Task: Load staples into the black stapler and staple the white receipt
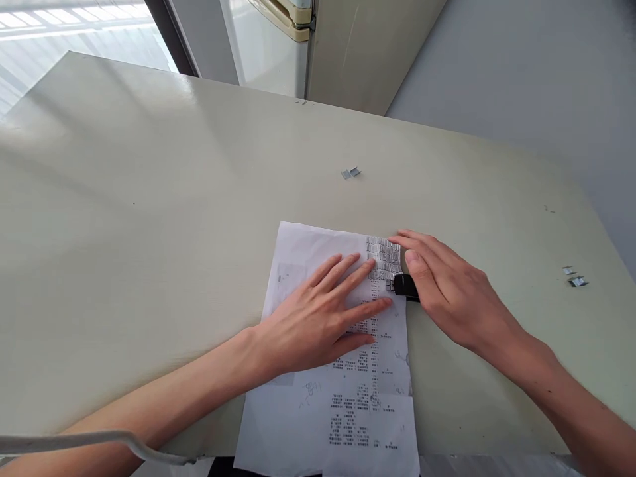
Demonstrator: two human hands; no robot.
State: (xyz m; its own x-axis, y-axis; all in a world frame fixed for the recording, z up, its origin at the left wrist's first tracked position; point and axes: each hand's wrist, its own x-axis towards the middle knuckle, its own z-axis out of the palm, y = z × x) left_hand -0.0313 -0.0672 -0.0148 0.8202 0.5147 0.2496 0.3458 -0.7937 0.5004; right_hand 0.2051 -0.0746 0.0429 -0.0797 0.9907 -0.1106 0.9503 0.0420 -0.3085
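Observation:
My left hand (322, 311) lies flat with fingers spread on a sheet of printed paper (278, 430), pressing it to the table. Dense rows of metal staples (382, 257) fill the sheet's far right corner. Just below those rows, the metal nose of a small black stapler (405, 285) overlaps the paper's right edge. My right hand (452, 285) is over the stapler, with the thumb and palm closed on its body and the fingers reaching toward the stapled corner. The stapler's rear part is hidden beneath this hand.
Short strips of staples (352, 173) lie on the pale table (173, 265) beyond the paper, and more staple strips (575, 278) are at the right. A grey cable (99, 437) crosses the lower left. A fridge (273, 46) and a wall (527, 73) border the far side.

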